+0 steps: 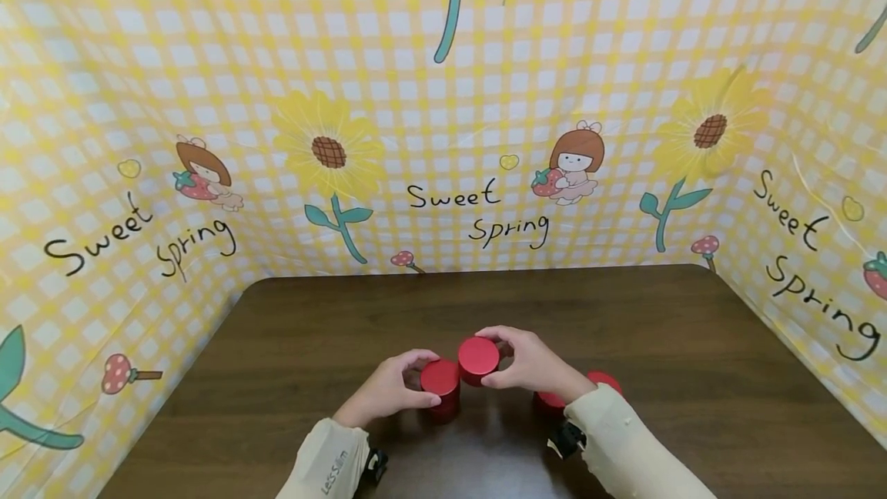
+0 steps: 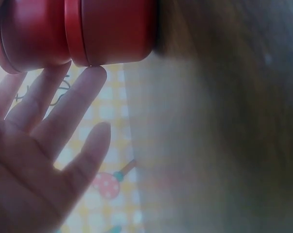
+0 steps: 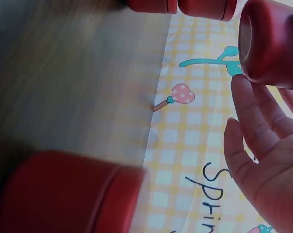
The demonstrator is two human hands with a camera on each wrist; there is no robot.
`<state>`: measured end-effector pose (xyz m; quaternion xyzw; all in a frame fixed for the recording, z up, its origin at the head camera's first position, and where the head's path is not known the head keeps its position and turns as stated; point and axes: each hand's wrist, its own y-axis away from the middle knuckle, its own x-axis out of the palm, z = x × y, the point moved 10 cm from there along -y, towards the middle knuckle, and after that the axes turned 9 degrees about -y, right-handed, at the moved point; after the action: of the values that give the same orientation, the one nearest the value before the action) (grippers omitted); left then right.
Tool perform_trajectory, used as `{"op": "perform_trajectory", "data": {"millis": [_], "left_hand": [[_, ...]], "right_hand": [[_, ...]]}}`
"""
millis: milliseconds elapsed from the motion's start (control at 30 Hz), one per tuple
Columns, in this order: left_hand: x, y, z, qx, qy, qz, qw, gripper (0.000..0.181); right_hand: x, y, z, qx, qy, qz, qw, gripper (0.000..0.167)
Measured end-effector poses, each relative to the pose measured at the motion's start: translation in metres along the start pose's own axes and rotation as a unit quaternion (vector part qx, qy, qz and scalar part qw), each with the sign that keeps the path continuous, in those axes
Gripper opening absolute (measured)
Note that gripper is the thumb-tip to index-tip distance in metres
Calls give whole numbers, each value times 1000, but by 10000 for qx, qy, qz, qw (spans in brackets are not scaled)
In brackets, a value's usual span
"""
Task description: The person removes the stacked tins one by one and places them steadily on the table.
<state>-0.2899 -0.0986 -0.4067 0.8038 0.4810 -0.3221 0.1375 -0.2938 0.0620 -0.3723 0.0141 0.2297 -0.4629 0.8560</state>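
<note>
Two red lidded tins stand stacked on the table, and my left hand (image 1: 390, 390) holds the stack between thumb and fingers. The upper tin (image 1: 440, 377) has a smooth red lid; the lower tin (image 2: 119, 31) rests on the tabletop in the left wrist view. My right hand (image 1: 525, 360) grips another red tin (image 1: 478, 357) by its sides. That tin is in the air just right of the stack, near the height of its top, its underside partly showing in the right wrist view. In that view the fingers of the right hand (image 3: 267, 141) reach under the tin's side.
More red tins stand right of the stack: one tin (image 1: 550, 400) is partly hidden by the right wrist, another tin (image 1: 605, 382) lies behind the forearm. The dark wooden table (image 1: 333, 314) meets a yellow checked cloth (image 1: 443, 98) at its back and sides.
</note>
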Motion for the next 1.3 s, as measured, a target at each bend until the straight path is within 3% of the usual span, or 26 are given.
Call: {"op": "perform_trajectory", "data": {"millis": [300, 700, 1133, 1300], "left_hand": [[-2, 3, 2, -124, -10, 32, 9999, 54], [-3, 2, 2, -69, 153, 52, 9998, 55], [0, 1, 2, -104, 258, 113, 9995, 55], [1, 1, 4, -107, 314, 113, 9994, 55]], "right_hand": [[-10, 11, -11, 85, 188, -55, 9998, 57], [-18, 16, -17, -9, 407, 13, 9992, 56], [-35, 13, -31, 444, 667, -132, 9967, 57], [-38, 15, -33, 413, 724, -117, 9965, 56]]}}
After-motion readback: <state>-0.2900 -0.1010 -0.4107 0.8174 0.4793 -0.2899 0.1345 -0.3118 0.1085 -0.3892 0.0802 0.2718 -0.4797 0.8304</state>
